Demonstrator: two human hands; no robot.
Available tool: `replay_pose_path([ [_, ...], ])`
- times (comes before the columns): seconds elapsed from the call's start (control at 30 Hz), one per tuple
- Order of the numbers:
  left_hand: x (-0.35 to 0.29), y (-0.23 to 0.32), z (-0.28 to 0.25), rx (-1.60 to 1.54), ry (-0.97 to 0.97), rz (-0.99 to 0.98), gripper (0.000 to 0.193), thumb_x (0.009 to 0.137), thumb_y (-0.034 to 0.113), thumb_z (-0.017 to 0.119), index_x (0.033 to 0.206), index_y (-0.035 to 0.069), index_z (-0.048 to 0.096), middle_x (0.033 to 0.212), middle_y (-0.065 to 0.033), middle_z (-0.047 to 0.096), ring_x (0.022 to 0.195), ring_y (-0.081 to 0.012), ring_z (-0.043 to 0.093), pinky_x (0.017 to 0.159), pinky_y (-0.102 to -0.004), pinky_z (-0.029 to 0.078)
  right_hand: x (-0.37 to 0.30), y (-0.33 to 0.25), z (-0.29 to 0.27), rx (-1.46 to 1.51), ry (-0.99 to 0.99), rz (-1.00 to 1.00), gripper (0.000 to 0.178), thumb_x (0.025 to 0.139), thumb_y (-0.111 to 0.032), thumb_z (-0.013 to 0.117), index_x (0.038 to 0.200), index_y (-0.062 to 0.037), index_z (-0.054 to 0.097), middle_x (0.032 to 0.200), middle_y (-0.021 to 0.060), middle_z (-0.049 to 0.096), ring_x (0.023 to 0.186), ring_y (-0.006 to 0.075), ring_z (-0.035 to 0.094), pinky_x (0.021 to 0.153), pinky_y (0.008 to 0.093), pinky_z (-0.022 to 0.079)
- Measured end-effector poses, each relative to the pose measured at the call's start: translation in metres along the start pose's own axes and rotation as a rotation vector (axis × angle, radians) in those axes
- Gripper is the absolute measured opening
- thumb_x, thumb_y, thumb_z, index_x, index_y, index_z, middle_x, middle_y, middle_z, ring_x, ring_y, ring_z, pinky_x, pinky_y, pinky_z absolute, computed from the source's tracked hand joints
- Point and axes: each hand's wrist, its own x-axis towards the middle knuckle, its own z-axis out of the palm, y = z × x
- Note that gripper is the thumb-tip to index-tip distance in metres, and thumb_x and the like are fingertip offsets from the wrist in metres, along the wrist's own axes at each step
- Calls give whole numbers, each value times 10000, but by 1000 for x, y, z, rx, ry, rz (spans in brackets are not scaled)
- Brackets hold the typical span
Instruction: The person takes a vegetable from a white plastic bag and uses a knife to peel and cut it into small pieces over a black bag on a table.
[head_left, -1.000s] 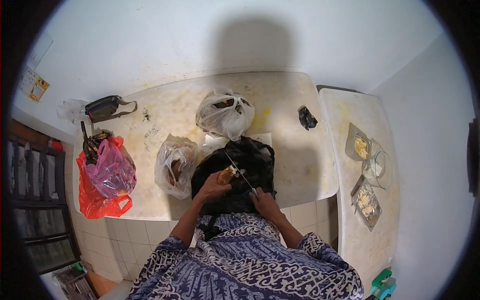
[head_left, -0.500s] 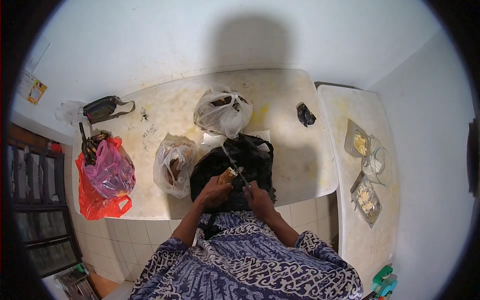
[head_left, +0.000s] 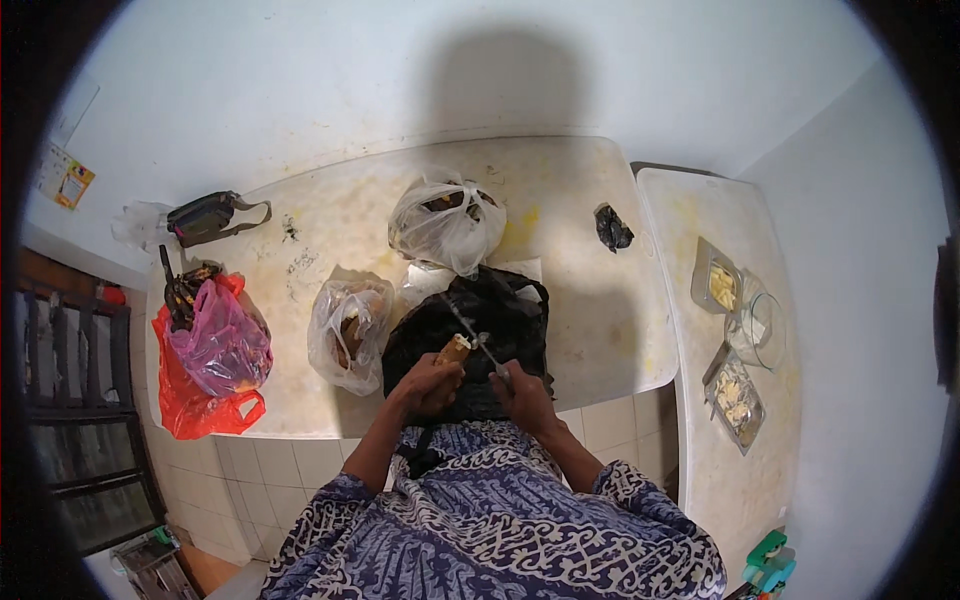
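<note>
My left hand (head_left: 428, 386) is closed around a brown root vegetable (head_left: 454, 352), whose peeled white end points up and to the right. In my right hand (head_left: 524, 398) is the handle of a knife (head_left: 466, 322); its blade slants up and left, just past the root's white end. A small pale piece shows beside the blade. Both hands are over a black plastic bag (head_left: 415, 325) spread at the table's near edge. Left of that bag, a clear plastic bag (head_left: 325, 350) has brown roots inside.
Behind stands a tied white plastic bag (head_left: 440, 235) with dark contents. Red (head_left: 185, 408) and purple (head_left: 215, 345) bags and a dark pouch (head_left: 200, 218) are at left. A crumpled black bag (head_left: 612, 230) lies right. The side table holds metal trays (head_left: 748, 432) of pale pieces and a glass bowl (head_left: 775, 345).
My right hand has shifted slightly right and down with the knife, and a pale piece now shows by the blade. My left hand keeps its hold on the root vegetable.
</note>
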Motion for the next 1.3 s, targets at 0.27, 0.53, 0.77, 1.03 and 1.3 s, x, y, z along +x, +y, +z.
replay_pose_path([
  [0.27,-13,17,5,40,3,-81,246,815,201,684,932,25,559,730,-57,581,581,-156,576,506,-291,506,-9,25,3,-163,-148,265,242,966,-253,576,951,-29,486,737,249,632,714,469,619,566,525,434],
  [0.53,-11,10,4,-36,-50,-23,215,843,192,656,936,30,551,712,-54,562,560,-164,561,520,-292,495,-1,-3,-1,72,-38,79,271,975,-276,565,963,-15,493,739,245,630,719,460,623,578,512,445],
  [0.77,-13,25,2,-163,-162,41,200,876,185,634,964,40,529,758,-73,579,574,-182,587,523,-310,517,-13,43,18,-139,-210,291,296,974,-300,557,984,-6,522,779,280,632,763,466,626,624,556,451],
  [1.03,9,7,-3,-314,6,231,307,944,265,627,1116,54,486,860,-76,610,673,-179,630,604,-314,545,17,-4,-2,128,72,168,368,975,-360,563,946,3,514,703,198,613,627,351,640,555,427,456],
  [1.3,-2,28,7,-386,66,127,359,914,292,676,1115,21,552,993,-86,610,826,-159,623,699,-316,546,20,-5,4,221,15,154,302,960,-305,605,927,-17,519,676,133,594,614,241,617,557,398,450],
])
